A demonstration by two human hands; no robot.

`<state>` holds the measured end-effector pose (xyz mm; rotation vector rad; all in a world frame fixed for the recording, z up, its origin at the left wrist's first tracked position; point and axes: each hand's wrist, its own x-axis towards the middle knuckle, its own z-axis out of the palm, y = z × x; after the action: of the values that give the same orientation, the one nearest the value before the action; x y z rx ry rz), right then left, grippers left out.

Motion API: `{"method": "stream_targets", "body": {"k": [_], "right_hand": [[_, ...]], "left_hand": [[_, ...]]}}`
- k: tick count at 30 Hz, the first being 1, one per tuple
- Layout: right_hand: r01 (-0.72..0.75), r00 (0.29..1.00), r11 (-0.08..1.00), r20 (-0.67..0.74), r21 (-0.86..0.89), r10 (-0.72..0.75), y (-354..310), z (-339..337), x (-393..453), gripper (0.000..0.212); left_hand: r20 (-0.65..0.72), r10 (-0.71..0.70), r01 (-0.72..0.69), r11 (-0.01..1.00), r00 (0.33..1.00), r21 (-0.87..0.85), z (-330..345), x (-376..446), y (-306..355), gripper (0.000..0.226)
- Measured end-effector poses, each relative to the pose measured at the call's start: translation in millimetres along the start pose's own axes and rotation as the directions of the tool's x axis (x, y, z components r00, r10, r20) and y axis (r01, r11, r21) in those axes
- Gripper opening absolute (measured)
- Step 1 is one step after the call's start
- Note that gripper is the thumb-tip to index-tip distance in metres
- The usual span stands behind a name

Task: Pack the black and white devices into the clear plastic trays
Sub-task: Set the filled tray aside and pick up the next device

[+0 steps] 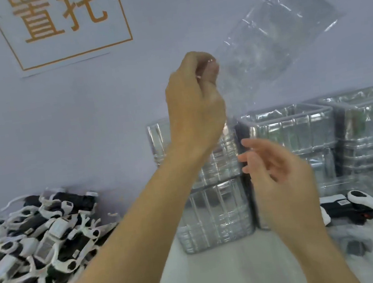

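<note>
Tray (278, 32) pinched aloft by left hand (195, 99).

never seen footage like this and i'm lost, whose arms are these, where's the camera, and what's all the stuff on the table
There is no machine here: these are a person's two bare arms. The single picture comes from a wide-angle camera worn on their head, looking forward and down, so the arms reach in from the bottom edge.

The left hand is raised and pinches the corner of a clear plastic tray, holding it up in front of the wall. The right hand is lower, fingers loosely spread, holding nothing.

On the table, a pile of black and white devices lies at the left. Stacks of clear trays stand in the middle and right. A few more devices lie at the right. A sign with orange characters hangs on the wall.
</note>
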<state>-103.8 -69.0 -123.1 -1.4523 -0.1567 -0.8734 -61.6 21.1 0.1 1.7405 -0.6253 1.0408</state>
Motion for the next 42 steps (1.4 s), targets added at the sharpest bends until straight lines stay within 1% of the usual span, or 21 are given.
{"method": "stream_targets", "body": {"k": [2,4,5,7,10,12,14,16,18,19,21,23,26,31,34,37,38,39,40,42], "right_hand": [[0.069,0.997,0.99,0.02,0.125,-0.072,-19,7,-5,0.018],[0.09,0.987,0.965,0.11,0.245,-0.12,-36,16,-12,0.021],[0.086,0.978,0.958,0.16,0.275,-0.134,-42,22,-16,0.02],[0.059,0.958,0.958,0.253,0.28,-0.133,-49,34,-24,0.012],[-0.075,0.922,0.953,0.384,0.293,-0.046,-48,53,-38,0.014],[-0.13,0.898,0.958,0.44,0.254,0.005,-43,65,-46,0.016],[-0.141,0.885,0.972,0.464,0.189,0.039,-36,74,-52,0.018],[-0.16,0.88,0.976,0.469,0.144,0.075,-30,80,-56,0.02],[-0.172,0.884,0.978,0.456,0.116,0.102,-25,85,-59,0.021],[-0.18,0.887,0.978,0.447,0.108,0.114,-23,86,-60,0.021],[-0.204,0.887,0.974,0.44,0.098,0.142,-19,89,-63,0.02],[-0.217,0.879,0.972,0.451,0.089,0.154,-16,92,-65,0.019],[-0.211,0.871,0.974,0.468,0.084,0.148,-14,95,-69,0.022],[-0.176,0.878,0.982,0.462,0.074,0.122,-13,96,-70,0.024],[-0.153,0.899,0.986,0.424,0.063,0.112,-11,91,-65,0.025],[-0.158,0.919,0.982,0.379,0.101,0.108,-9,80,-53,0.026],[-0.162,0.923,0.98,0.368,0.117,0.109,-9,76,-50,0.026],[-0.172,0.927,0.976,0.358,0.135,0.114,-8,70,-46,0.028],[-0.192,0.929,0.968,0.348,0.161,0.126,-7,65,-42,0.03],[-0.26,0.928,0.931,0.331,0.255,0.169,-6,55,-34,0.037]], "left_hand": [[-0.051,-0.031,0.029,0.999,0.998,-0.034,-24,-25,0,0.01],[-0.118,-0.069,0.066,0.998,0.991,-0.023,-49,-53,-4,0.01],[-0.153,-0.082,0.081,0.997,0.985,-0.015,-62,-67,-7,0.01],[-0.215,-0.131,0.128,0.991,0.968,-0.026,-88,-96,-14,0.012],[-0.288,-0.273,0.255,0.962,0.918,-0.102,-119,-133,-29,0.013],[-0.326,-0.341,0.319,0.94,0.882,-0.121,-130,-149,-43,0.015],[-0.338,-0.402,0.37,0.916,0.851,-0.158,-138,-157,-53,0.014],[-0.322,-0.427,0.395,0.904,0.845,-0.164,-144,-159,-62,0.014],[-0.306,-0.436,0.409,0.9,0.846,-0.151,-147,-161,-69,0.019],[-0.301,-0.439,0.415,0.898,0.846,-0.144,-148,-162,-72,0.018],[-0.296,-0.447,0.427,0.895,0.844,-0.131,-148,-164,-77,0.009],[-0.289,-0.459,0.442,0.888,0.84,-0.125,-148,-165,-81,0.009],[-0.286,-0.479,0.449,0.878,0.83,-0.166,-151,-164,-84,0.013],[-0.383,-0.457,0.423,0.889,0.803,-0.174,-166,-162,-86,0.019],[-0.428,-0.483,0.42,0.876,0.763,-0.239,-180,-163,-89,0.025],[-0.47,-0.511,0.429,0.86,0.72,-0.277,-194,-165,-95,0.026],[-0.471,-0.509,0.438,0.861,0.721,-0.26,-199,-166,-97,0.026],[-0.457,-0.498,0.449,0.866,0.737,-0.219,-204,-166,-98,0.027],[-0.424,-0.483,0.462,0.873,0.766,-0.158,-211,-167,-100,0.029],[-0.314,-0.464,0.479,0.877,0.829,-0.029,-225,-169,-101,0.031]]}}
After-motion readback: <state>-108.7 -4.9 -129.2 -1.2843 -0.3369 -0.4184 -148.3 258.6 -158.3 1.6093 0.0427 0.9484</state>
